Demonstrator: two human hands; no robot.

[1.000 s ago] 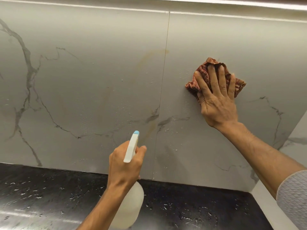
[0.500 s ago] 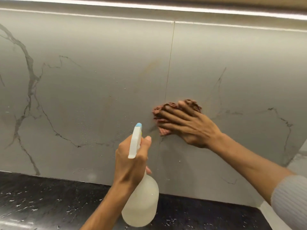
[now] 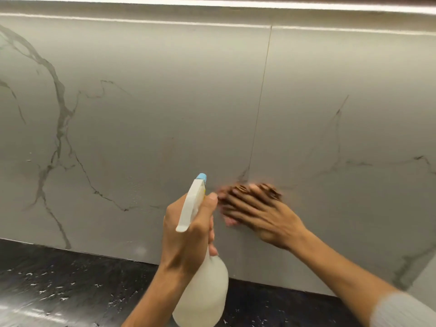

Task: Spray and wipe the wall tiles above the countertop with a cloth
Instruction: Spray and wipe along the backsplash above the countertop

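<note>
Grey marble-look wall tiles [image 3: 165, 114] with dark veins fill the view, split by a thin vertical joint [image 3: 262, 102]. My right hand [image 3: 264, 215] presses a reddish-brown cloth [image 3: 271, 188] flat against the wall at the foot of that joint; it is motion-blurred and the cloth shows only at the fingertips. My left hand [image 3: 188, 232] grips the neck of a white spray bottle [image 3: 205, 296] with a pale blue nozzle [image 3: 201, 177], held just left of the cloth and pointing at the wall.
A black speckled countertop [image 3: 59, 286] runs along the bottom below the tiles. A bright light strip [image 3: 212, 2] lines the top edge. A side wall [image 3: 424, 282] meets the tiles at the far right corner.
My right hand swept the cloth from the upper right tile down and left to the joint, and keeps rubbing there. The spray bottle stayed in my left hand, lifted slightly.
</note>
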